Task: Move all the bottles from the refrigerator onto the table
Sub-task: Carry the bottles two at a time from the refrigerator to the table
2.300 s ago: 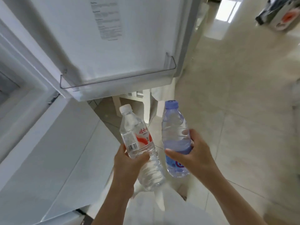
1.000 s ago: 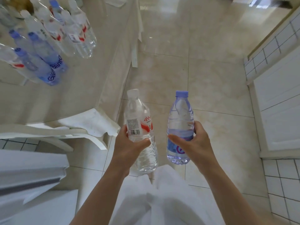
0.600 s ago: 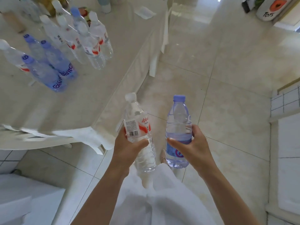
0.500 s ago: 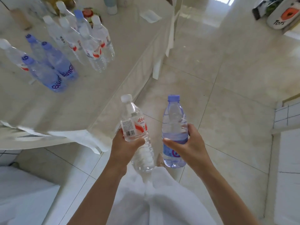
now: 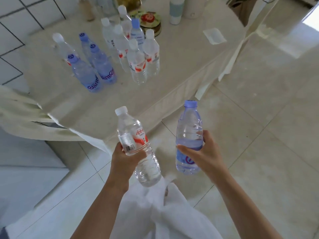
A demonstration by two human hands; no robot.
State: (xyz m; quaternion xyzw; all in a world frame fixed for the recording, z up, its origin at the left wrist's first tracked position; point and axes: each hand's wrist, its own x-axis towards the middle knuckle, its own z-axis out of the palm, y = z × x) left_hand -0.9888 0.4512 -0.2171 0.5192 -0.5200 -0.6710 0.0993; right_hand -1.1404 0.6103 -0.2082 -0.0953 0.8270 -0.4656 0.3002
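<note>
Carry step: left hand (image 5: 123, 159) fingers clenched round clear red-labelled plastic bottle (image 5: 137, 144); right hand (image 5: 205, 152) fingers grasping blue-tinted plastic bottle (image 5: 189, 137); both short of cream table (image 5: 172, 69); next: stand them near far cluster.

Two bottles are held: one clear red-labelled bottle (image 5: 136, 144) and one blue-tinted bottle (image 5: 189, 135); roughly ten stand on the table (image 5: 181, 62).

Clear glossy plastic bottles (image 5: 138, 66), seemingly cloth-covered matt table (image 5: 181, 66), polished tile floor (image 5: 259, 135).
</note>
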